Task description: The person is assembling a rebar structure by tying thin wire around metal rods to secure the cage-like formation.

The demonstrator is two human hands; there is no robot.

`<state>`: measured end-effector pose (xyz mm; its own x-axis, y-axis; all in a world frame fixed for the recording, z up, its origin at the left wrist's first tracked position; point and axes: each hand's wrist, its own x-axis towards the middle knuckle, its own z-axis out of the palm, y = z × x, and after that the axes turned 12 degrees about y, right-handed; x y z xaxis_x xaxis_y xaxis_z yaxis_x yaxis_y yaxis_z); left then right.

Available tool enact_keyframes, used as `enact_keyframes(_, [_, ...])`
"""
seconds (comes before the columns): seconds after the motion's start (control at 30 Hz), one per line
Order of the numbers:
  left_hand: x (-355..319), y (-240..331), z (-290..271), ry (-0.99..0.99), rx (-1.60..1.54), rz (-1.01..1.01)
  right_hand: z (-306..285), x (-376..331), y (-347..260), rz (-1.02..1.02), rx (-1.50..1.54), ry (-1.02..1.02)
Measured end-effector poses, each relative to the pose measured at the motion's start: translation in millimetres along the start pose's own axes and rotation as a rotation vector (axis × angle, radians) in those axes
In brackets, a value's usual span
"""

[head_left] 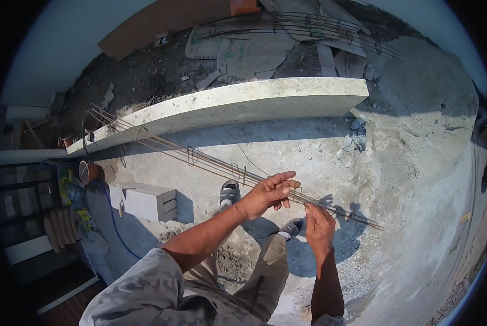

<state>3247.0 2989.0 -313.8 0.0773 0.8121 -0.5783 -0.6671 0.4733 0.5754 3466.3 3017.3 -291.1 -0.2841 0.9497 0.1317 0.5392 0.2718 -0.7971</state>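
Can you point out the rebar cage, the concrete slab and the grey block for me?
Rebar cage (200, 161), head view, on the long bars mid-span.
Concrete slab (265, 100), head view, on its pale front face.
Grey block (145, 200), head view, on its side face.

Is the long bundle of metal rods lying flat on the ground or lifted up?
Lifted up. The bundle of metal rods rests its far end on the concrete slab, and both hands hold it above the ground.

A long pale slab (243, 103) crosses the upper middle; a grey block (145, 200) sits lower left, a clay pot (88, 171) beside it.
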Motion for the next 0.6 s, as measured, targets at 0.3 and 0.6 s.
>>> enact_keyframes(0.3, [-163,132,-127,0.463,-0.067,0.105,34,-80,-135,0.228,0.045,-0.409])
enact_keyframes(0.6, [-265,111,-166,0.761,-0.251,0.33,76,-135,-205,0.168,0.111,-0.736])
